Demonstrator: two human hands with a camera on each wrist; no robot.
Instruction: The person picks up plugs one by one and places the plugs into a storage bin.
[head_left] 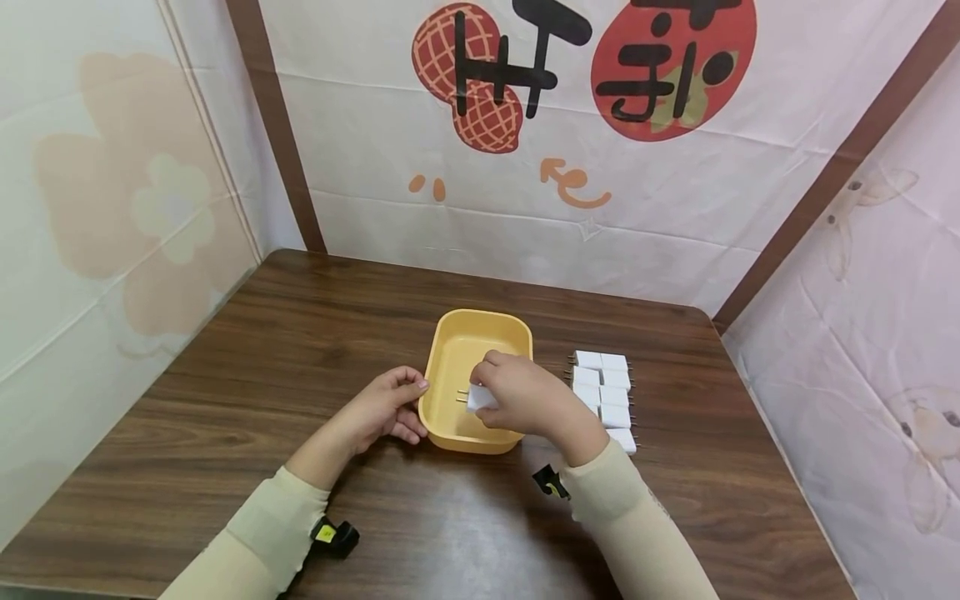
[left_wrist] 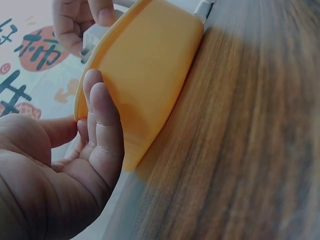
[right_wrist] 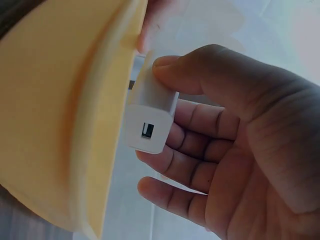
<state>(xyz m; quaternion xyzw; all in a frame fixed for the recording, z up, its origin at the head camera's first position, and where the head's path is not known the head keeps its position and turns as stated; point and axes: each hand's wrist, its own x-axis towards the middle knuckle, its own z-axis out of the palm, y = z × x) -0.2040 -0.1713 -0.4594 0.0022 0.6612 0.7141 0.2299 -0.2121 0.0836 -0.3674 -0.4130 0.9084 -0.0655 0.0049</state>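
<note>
A yellow plastic tray [head_left: 468,444] with rounded corners stands on the table. My left hand [head_left: 386,408] is at its left side, thumb and fingertips pinching the rim; in the left wrist view the other fingers [left_wrist: 107,125] lie along the outer wall. Over the tray, my right hand [head_left: 525,396] holds a white USB charger [head_left: 480,398] between thumb and fingers, its two metal prongs pointing left. The right wrist view shows the charger's [right_wrist: 145,127] end face with its single USB port. Beneath that hand, part of the tray floor is hidden.
To the tray's right, several white chargers [head_left: 615,397] lie in two columns on the brown wooden table [head_left: 360,308], prongs facing outward. A printed cloth [head_left: 525,225] hangs behind the table, with more cloth at both sides.
</note>
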